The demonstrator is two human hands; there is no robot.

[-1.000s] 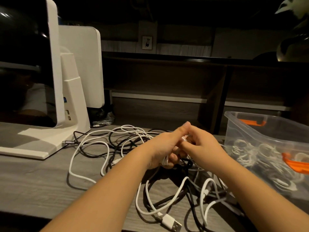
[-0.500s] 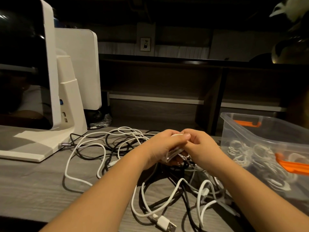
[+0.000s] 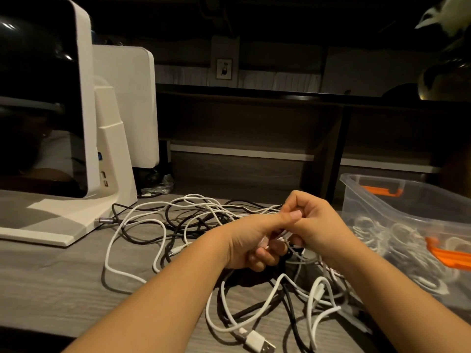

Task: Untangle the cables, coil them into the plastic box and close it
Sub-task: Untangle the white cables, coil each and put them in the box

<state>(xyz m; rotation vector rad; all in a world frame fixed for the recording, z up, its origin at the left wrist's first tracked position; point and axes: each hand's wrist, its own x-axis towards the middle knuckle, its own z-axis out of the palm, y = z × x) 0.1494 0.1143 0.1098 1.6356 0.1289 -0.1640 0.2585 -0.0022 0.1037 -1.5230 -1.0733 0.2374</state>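
So that's two hands (image 3: 293, 233), one plastic box (image 3: 407, 207), two white screens (image 3: 84, 103), and a cable tangle (image 3: 204, 225) I can't count.

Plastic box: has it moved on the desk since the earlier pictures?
No. The plastic box sits in the same place relative to the dark shelf upright behind it; only the camera shifted slightly.

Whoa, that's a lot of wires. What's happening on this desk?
A person is sorting out a tangle of white and black cables spread over a grey desk. Both hands meet above the pile: the left hand and the right hand grip a small bundle of white cable between them. To the right stands an open clear plastic box with orange latches, already holding coiled cables. Much cable is loose on the desk, including a white USB plug at the near edge.
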